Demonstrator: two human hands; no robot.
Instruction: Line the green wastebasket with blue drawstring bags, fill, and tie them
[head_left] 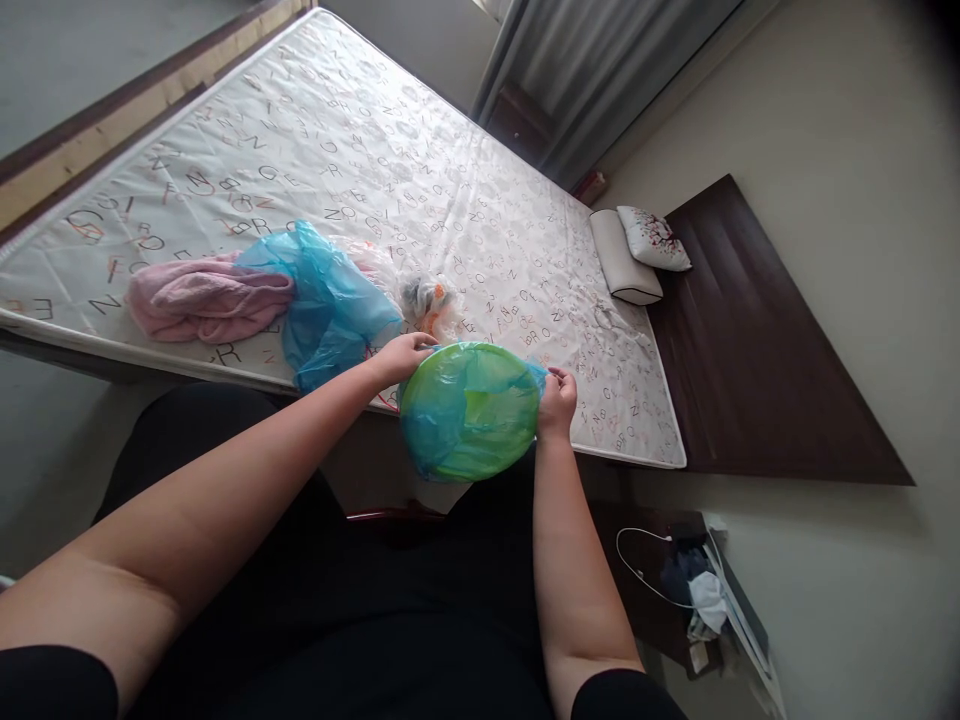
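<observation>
A round, green, open-topped container (504, 462), perhaps a small bin, is in front of my lap at the bed's edge. A thin, see-through blue plastic bag (435, 425) covers or lines it; I cannot tell how deep the bag goes. My left hand (405, 358) has its fingers closed on the bag at the container's upper left rim. At the right rim, my right hand (556, 402) pinches a gathered bit of the same bag. Beside my left hand, another crumpled blue plastic bag (330, 310) lies on the mattress.
The bare mattress (480, 200) is printed with letters. On it lie a bunched pink cloth (206, 298) and a clear plastic bag (450, 318) with orange print. A bolster (622, 258) and a cushion (652, 238) rest near the dark headboard (772, 360). A cluttered nightstand (645, 590) stands right.
</observation>
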